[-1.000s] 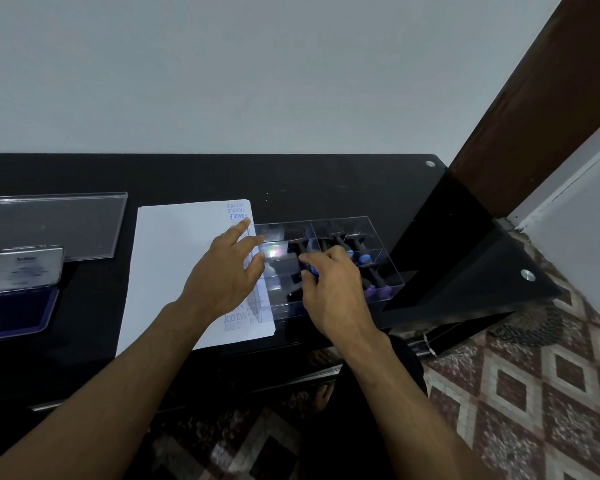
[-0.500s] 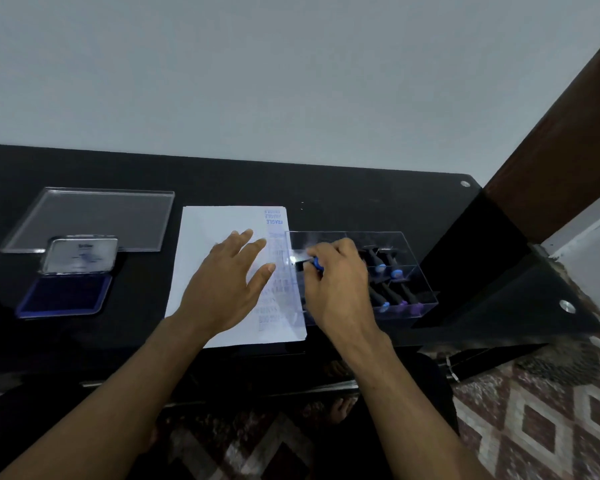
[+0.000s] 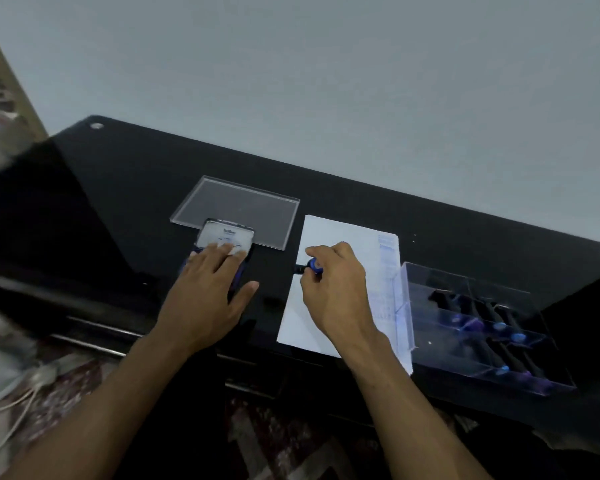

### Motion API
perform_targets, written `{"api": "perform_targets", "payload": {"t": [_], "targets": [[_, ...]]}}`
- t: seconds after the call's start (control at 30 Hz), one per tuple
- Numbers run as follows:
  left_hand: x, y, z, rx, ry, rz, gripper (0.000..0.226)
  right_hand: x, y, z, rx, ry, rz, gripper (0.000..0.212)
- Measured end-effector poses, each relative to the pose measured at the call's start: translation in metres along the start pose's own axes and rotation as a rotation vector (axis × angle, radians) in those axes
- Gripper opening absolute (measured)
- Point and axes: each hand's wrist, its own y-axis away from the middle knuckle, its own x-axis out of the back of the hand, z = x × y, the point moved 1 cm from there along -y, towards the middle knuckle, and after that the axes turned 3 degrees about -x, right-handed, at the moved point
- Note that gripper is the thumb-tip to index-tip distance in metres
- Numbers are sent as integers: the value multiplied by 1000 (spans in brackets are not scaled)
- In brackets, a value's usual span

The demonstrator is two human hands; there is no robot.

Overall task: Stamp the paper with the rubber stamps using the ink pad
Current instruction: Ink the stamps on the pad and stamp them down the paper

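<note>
One head-worn wide-angle camera looks forward and down, close over the table (image 3: pixel 125 174), wall filling twelve o'clock.

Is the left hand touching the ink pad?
Touching. The head view shows the left hand lying flat on the ink pad, its straight fingers spread over the pad with no gap visible.

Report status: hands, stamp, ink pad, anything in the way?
Left hand flat on ink pad. Right hand grips stamp above paper, heading padward. Nothing between stamp and pad.
</note>
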Motion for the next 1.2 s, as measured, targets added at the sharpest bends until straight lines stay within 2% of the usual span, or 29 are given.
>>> {"api": "perform_targets", "payload": {"t": [0.3,0.47,0.63,0.87,1.2], "targets": [[5,21,-75,161,-45,13,80,-55,-16,-60,175,18,-197,20],[-1,23,-102,173,-64,15,84,-72,-24,-86,184,34,-254,29],[-12,20,-113,152,-86,-23,87,-79,-36,-95,230,126,-281,22],[-21,21,-116,149,-113,20,77,-91,-44,-98,241,164,-310,18],[-25,22,-118,148,-127,58,74,-95,-47,-101,225,206,-376,25]]}}
